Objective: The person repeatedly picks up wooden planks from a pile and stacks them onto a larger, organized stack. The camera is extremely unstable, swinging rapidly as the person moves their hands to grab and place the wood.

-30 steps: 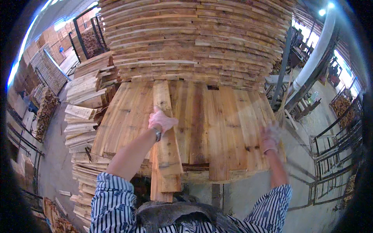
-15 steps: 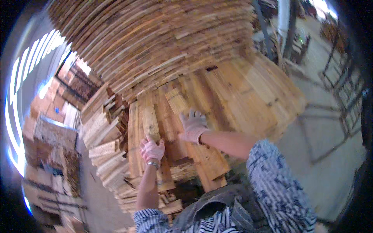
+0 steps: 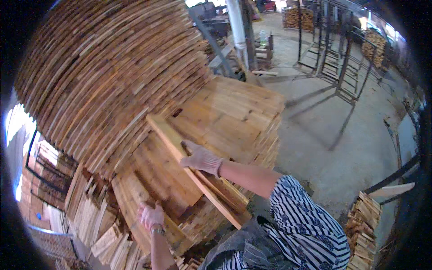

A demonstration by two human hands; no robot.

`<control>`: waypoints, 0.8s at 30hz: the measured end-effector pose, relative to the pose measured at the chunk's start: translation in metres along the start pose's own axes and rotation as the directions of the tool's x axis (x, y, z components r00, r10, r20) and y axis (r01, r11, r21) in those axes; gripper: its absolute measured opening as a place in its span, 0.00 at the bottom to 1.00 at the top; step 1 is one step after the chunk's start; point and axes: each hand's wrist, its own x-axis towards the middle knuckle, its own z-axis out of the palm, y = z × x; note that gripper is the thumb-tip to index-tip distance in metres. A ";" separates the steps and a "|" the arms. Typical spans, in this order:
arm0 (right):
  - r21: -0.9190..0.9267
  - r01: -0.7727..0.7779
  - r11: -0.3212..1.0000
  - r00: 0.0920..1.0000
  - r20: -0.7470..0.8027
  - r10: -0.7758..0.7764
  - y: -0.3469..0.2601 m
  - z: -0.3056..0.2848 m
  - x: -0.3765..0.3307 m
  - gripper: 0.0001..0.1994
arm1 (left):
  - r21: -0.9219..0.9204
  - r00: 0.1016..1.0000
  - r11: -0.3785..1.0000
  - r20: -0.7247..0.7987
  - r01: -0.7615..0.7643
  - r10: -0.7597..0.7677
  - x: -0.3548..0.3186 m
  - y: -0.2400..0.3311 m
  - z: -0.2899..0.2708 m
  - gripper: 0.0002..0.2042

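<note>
The tall stack of boards (image 3: 112, 76) fills the upper left, layer on layer of rough pale planks curving with the lens. Just in front of that stack sits the low pile (image 3: 234, 112), a flat-topped block of the same wood whose top forms the working surface. Beyond the low pile, away from the tall stack, the concrete floor (image 3: 342, 148) spreads out grey and bare in patches, with metal racks (image 3: 337, 49) standing on it well apart from the wood, and a white post (image 3: 235, 22) rising near the stack's far corner. A smaller bundle of short sticks (image 3: 364, 216) lies on the floor, on the side of the low pile away from the tall stack.

On the low pile lies one long plank (image 3: 180, 153), set at a slant across the boards beneath it — its far end points in toward the foot of the tall stack, its near end overhangs the pile's front edge. The right hand (image 3: 201, 158), gloved, lies flat on the plank about midway along it, fingers spread, pressing down rather than closed around it. The left hand (image 3: 151, 216), also gloved, is at the pile's near corner, fingers curled over the edge of a lower board (image 3: 135, 198) — a loose clasp, the fingertips hidden from view.
</note>
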 end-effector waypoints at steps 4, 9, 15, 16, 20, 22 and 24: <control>0.274 -0.044 0.961 0.926 -0.351 0.143 0.016 -0.110 -0.038 0.46 | -0.044 0.999 0.999 0.043 0.001 0.001 -0.003 0.002 -0.009 0.45; -0.084 0.188 0.979 0.504 -0.847 -0.169 0.028 -0.191 -0.116 0.34 | -0.085 0.995 0.996 0.101 -0.009 0.018 -0.004 0.003 -0.012 0.45; -0.122 -0.068 0.990 0.293 -0.951 -0.097 0.094 -0.181 -0.075 0.45 | -0.096 0.998 0.994 0.046 0.053 -0.049 0.000 0.003 -0.005 0.45; -0.361 -0.430 0.827 0.215 -0.931 -0.295 0.105 -0.172 -0.050 0.45 | -0.079 0.996 0.995 0.066 0.060 -0.054 0.003 0.003 -0.005 0.46; -0.145 -0.389 0.910 0.252 -0.967 -0.046 0.117 -0.158 -0.035 0.33 | -0.100 0.998 0.994 0.058 0.044 -0.039 0.007 0.002 -0.005 0.46; 0.106 -0.283 0.953 0.347 -0.915 0.205 0.109 -0.157 -0.054 0.32 | -0.182 0.995 0.983 0.104 0.030 -0.011 0.005 0.001 -0.010 0.46; 0.238 -0.100 0.966 0.506 -0.824 0.255 0.099 -0.158 -0.069 0.32 | -0.246 0.998 0.968 0.059 0.048 -0.035 -0.001 -0.002 -0.021 0.45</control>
